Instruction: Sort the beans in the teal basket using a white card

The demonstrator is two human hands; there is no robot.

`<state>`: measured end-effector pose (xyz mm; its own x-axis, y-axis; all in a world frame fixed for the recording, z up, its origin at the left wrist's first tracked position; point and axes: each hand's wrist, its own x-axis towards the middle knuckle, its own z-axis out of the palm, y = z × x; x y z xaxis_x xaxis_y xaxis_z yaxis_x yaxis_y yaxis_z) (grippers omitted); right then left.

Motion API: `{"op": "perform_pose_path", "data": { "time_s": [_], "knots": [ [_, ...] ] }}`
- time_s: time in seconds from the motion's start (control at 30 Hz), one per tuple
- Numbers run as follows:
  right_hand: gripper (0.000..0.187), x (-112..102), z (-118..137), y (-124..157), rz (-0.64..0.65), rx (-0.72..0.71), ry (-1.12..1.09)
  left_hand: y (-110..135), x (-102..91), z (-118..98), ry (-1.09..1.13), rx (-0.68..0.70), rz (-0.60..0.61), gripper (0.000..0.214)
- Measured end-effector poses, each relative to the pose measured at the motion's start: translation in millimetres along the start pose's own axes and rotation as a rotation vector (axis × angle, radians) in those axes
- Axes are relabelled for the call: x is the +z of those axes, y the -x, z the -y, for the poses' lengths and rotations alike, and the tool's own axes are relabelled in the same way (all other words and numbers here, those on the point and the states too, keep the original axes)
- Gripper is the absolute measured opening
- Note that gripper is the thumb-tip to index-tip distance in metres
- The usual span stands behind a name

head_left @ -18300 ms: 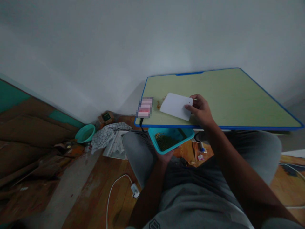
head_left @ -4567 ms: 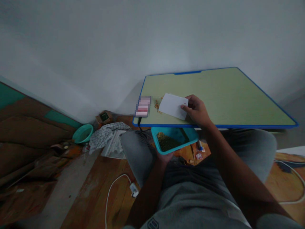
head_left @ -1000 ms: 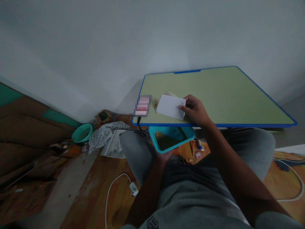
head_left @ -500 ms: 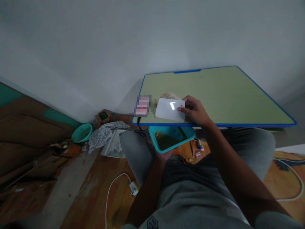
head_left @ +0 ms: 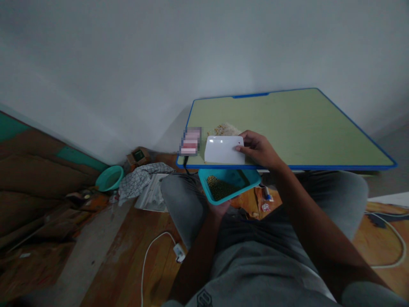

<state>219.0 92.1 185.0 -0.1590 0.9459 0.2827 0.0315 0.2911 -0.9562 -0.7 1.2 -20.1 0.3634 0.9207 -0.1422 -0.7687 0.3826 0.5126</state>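
Observation:
My right hand (head_left: 258, 149) pinches the right end of a white plastic dough scraper (head_left: 223, 150), its long edge close to the table's front edge. Behind the scraper lies a pile of white, rice-like grains (head_left: 229, 129) mixed with yellow kernels (head_left: 218, 129). Under the front edge, my left hand (head_left: 220, 208) grips a turquoise plastic basin (head_left: 230, 198) from below; most of its fingers are hidden by the basin. Inside the basin are small dark green beans (head_left: 223, 189) and some pale yellow grains (head_left: 211, 181).
The pale green table (head_left: 306, 128) has a blue rim. A blurred pink-and-white object (head_left: 191, 141) lies at its left end. On the floor are a green basin (head_left: 109, 178), a checked cloth (head_left: 137, 179), a small cardboard box (head_left: 138, 155) and a white power cable (head_left: 150, 245).
My right hand has drawn the scraper slightly toward me and left, showing more of the grain pile behind it. The basin and my left hand stay nearly in place.

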Motion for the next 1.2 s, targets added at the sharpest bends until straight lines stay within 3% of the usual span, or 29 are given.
{"op": "perform_pose_path", "data": {
  "time_s": [0.2,0.33,0.5,0.73,0.93,1.07,1.2],
  "knots": [
    [0.048,-1,-8,0,0.046,-0.018,-0.019,-2,-8.5,3,0.019,0.02,0.024,0.067],
    [0.048,0,-10,-2,-0.001,-0.015,-0.026,-5,-14.5,6,0.034,0.021,0.024,0.067],
    [0.045,-2,-15,-6,-0.144,-0.006,0.116,-7,-18.9,11,0.059,0.013,0.02,0.07],
    [0.025,-4,-16,-9,-0.425,0.005,0.337,-5,-18.2,7,0.063,0.006,0.05,0.069],
    [0.028,-3,-12,-9,-0.568,0.036,0.358,-4,-16.6,8,0.075,0.012,0.046,0.073],
    [0.029,-5,-18,-10,-0.591,0.031,0.308,-3,-15.5,9,0.082,0.016,0.029,0.073],
    [0.035,-10,-26,-15,-0.573,0.074,0.007,-3,-11.3,7,0.097,0.015,0.017,0.071]
  ]
}}
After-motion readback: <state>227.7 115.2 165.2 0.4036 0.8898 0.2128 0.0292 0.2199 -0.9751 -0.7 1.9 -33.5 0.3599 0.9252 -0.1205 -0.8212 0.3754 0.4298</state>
